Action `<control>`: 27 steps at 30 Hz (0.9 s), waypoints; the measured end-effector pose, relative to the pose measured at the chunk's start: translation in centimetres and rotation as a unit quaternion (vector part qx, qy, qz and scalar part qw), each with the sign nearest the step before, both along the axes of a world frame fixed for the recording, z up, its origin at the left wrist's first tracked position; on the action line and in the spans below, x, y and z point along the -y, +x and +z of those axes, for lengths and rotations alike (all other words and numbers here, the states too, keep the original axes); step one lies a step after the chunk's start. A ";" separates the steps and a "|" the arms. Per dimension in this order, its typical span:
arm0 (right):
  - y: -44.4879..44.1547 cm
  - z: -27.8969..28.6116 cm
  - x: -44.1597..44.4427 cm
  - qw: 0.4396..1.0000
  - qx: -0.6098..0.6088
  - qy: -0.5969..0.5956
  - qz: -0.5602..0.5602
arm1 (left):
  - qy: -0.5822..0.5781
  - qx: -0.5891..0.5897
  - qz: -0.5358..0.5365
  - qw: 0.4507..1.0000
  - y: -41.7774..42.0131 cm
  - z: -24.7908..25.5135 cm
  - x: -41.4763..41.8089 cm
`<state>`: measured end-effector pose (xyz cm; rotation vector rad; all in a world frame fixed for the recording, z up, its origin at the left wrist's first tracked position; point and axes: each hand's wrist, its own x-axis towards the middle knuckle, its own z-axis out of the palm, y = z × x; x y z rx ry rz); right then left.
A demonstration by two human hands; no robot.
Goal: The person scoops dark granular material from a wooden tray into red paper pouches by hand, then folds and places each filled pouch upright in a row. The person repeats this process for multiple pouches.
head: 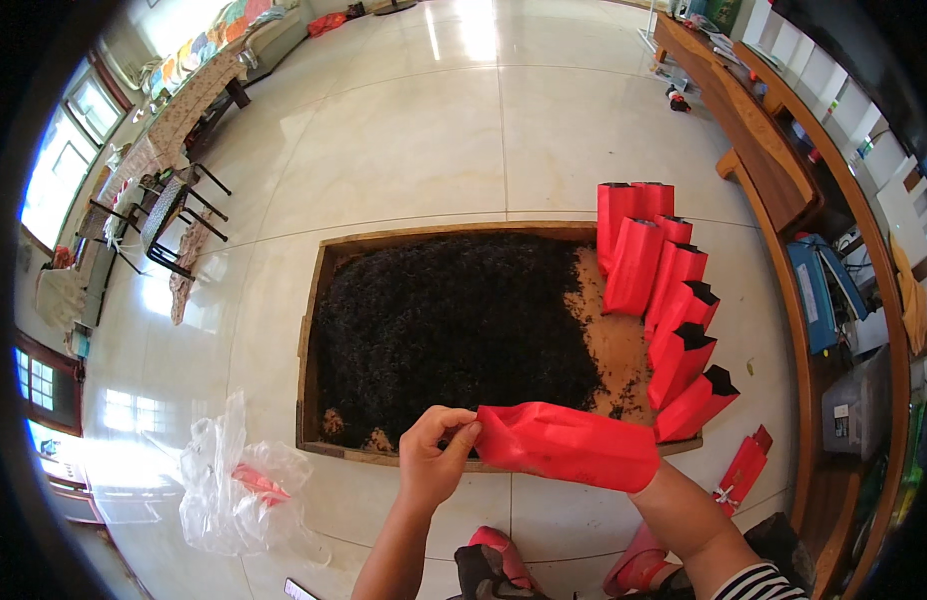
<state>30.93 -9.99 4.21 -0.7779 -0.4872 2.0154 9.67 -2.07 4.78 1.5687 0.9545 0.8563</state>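
My left hand [437, 454] pinches the corner of a red paper bag [568, 444] between thumb and fingers. The bag lies sideways over the near edge of a shallow wooden tray [310, 360]. My right forearm [685, 510] goes into the bag's other end, so the right hand is hidden inside it. A broad heap of dark, dried loose leaves [456, 322], like tea, covers most of the tray. Along its right side stand several red bags [633, 266] with dark open tops, some of them leaning.
A clear plastic bag [223, 480] with something red inside lies on the tiled floor at left. A flat red packet [742, 465] lies by my right arm. The wooden TV cabinet [786, 300] runs along the right; a black-legged stool [167, 217] stands far left.
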 end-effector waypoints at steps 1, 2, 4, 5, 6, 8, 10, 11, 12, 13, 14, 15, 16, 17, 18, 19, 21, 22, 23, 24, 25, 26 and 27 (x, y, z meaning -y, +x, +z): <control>0.0 0.7 0.1 1.000 -0.016 -0.007 -0.004 | 0.006 -0.003 -0.008 1.000 -0.2 -0.1 0.0; 0.1 1.1 0.1 0.999 -0.032 -0.014 -0.008 | 0.000 -0.003 -0.013 1.000 -0.2 -0.2 0.1; -0.3 0.7 -0.2 0.998 -0.045 -0.044 0.005 | -0.010 -0.002 -0.023 1.000 -0.2 -0.2 0.3; -0.5 0.8 -0.4 0.997 -0.052 -0.059 0.011 | 0.000 -0.010 -0.024 1.000 -0.1 -0.1 0.4; -0.4 0.9 -0.4 0.998 -0.031 -0.036 0.031 | 0.010 -0.018 -0.025 0.999 0.0 0.2 0.5; -0.1 1.6 -0.4 0.998 -0.015 -0.002 0.064 | 0.035 -0.037 -0.037 0.998 0.2 1.1 0.6; 0.2 0.3 0.1 0.995 -0.049 0.007 0.084 | 0.058 -0.048 -0.052 0.996 0.3 1.6 0.9; -0.1 0.5 -0.1 0.992 -0.080 0.007 0.093 | 0.070 -0.056 -0.057 0.994 0.2 1.8 1.0; -0.1 1.1 -0.4 0.995 -0.059 0.010 0.080 | 0.068 -0.057 -0.055 0.995 0.1 1.9 1.1; -0.2 2.3 -0.6 0.997 -0.037 0.012 0.067 | 0.084 -0.061 -0.046 0.994 -0.2 1.8 1.1; -0.2 3.4 -0.9 0.998 -0.014 0.016 0.051 | 0.100 -0.063 -0.040 0.992 -0.3 1.6 1.0; -0.6 0.9 -0.5 0.996 -0.085 -0.007 0.034 | 0.116 -0.065 -0.034 0.991 -0.3 1.5 0.9; -0.9 -3.5 0.3 0.988 -0.149 -0.029 0.010 | 0.103 -0.060 -0.031 0.992 -0.1 1.5 0.6; -1.3 -4.4 0.3 0.986 -0.161 -0.033 0.002 | 0.089 -0.063 -0.021 0.994 -0.4 1.4 0.4; -1.7 -5.3 0.3 0.984 -0.172 -0.036 -0.007 | 0.075 -0.066 -0.010 0.995 -0.6 1.3 0.3; -2.3 -3.6 -0.4 0.992 -0.128 -0.020 -0.007 | 0.086 -0.073 -0.003 0.994 -0.9 1.3 0.2; -2.3 -1.3 -0.9 0.988 -0.148 -0.045 -0.012 | 0.109 -0.080 0.006 0.991 -1.0 1.5 -0.2; -2.0 -0.4 -0.9 0.974 -0.212 -0.084 -0.017 | 0.115 -0.075 -0.003 0.990 -1.2 1.4 -0.4; -1.8 0.1 -0.9 0.954 -0.274 -0.122 -0.022 | 0.122 -0.071 -0.008 0.990 -1.0 1.5 -0.5; -1.8 -1.2 -0.9 0.952 -0.276 -0.133 -0.021 | 0.131 -0.068 -0.013 0.989 -0.8 1.8 -0.7; -1.9 -3.7 -0.8 0.950 -0.277 -0.143 -0.022 | 0.140 -0.065 -0.018 0.988 -0.6 2.0 -0.8; -2.4 -4.6 -1.3 0.946 -0.284 -0.157 -0.015 | 0.152 -0.079 -0.025 0.985 -0.7 2.1 -0.8; -2.4 -4.8 -1.1 0.990 -0.130 -0.055 -0.002 | 0.164 -0.094 -0.031 0.982 -0.7 2.3 -0.7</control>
